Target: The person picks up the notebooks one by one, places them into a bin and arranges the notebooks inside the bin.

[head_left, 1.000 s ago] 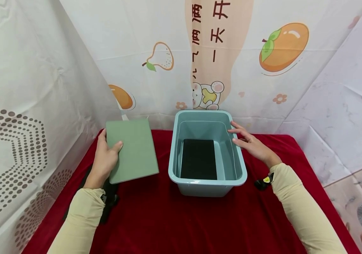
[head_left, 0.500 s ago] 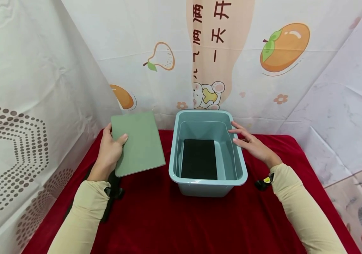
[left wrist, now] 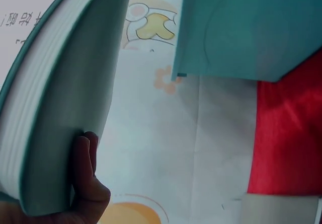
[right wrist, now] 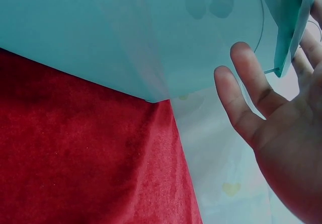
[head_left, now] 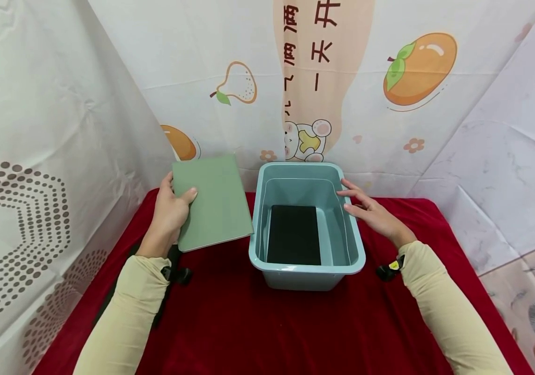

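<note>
My left hand (head_left: 171, 211) holds a green hardcover book (head_left: 213, 203) by its left edge, thumb on the front cover. The left wrist view shows the book (left wrist: 83, 78) with its white page edges and the fingers on its back cover. In the head view its lower right corner overlaps the left rim of a light blue plastic bin (head_left: 307, 269). My right hand (head_left: 375, 216) is at the bin's right rim, fingers spread and loosely extended. In the right wrist view two fingers (right wrist: 251, 78) lie along the bin's outer wall. A black flat rectangle (head_left: 294, 234) lies on the bin's floor.
The bin stands on a red velvet cloth (head_left: 248, 333) covering the table. A long black object (head_left: 159, 307) lies at the left, partly under my left forearm. Printed white curtains (head_left: 229, 47) hang close behind the table and on both sides.
My left hand has moved right and farther from me with the green book, bringing it up to the bin's left rim. The right hand and the bin have stayed in place.
</note>
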`<state>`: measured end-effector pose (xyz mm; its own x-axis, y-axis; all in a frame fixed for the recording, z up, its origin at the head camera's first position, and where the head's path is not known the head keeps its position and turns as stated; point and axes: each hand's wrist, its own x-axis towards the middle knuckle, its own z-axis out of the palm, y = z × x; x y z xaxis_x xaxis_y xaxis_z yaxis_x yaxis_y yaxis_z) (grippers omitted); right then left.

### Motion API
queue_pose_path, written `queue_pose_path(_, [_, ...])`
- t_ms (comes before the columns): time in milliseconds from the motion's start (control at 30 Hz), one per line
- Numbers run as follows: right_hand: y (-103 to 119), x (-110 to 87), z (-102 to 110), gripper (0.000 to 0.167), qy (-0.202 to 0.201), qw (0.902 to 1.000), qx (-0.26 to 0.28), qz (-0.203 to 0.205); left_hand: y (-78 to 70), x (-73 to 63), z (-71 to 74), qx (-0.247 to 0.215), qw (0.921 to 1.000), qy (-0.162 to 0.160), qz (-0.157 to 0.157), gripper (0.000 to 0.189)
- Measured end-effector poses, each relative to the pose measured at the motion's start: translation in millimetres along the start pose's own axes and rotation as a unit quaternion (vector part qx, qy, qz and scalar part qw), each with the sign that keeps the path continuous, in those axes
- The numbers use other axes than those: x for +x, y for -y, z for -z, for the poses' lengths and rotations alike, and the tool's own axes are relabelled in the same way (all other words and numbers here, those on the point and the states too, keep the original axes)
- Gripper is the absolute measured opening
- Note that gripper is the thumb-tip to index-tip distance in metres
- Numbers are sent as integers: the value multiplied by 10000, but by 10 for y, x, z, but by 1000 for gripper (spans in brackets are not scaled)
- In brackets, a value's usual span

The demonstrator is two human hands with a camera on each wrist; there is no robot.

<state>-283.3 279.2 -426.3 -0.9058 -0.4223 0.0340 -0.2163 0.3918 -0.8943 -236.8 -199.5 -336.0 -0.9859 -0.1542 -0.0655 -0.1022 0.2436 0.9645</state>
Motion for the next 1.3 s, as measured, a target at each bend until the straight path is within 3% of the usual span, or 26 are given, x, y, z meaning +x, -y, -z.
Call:
queue_pose_path(767, [-8, 0, -9, 52, -133, 9998, 48, -124, -420, 104, -382, -306, 9989, 284, -235, 73])
queue_pose_path(1300, [-10, 0, -23, 52, -167, 9998, 42, -81, -522, 206, -720, -695, 9962, 479, -195, 69])
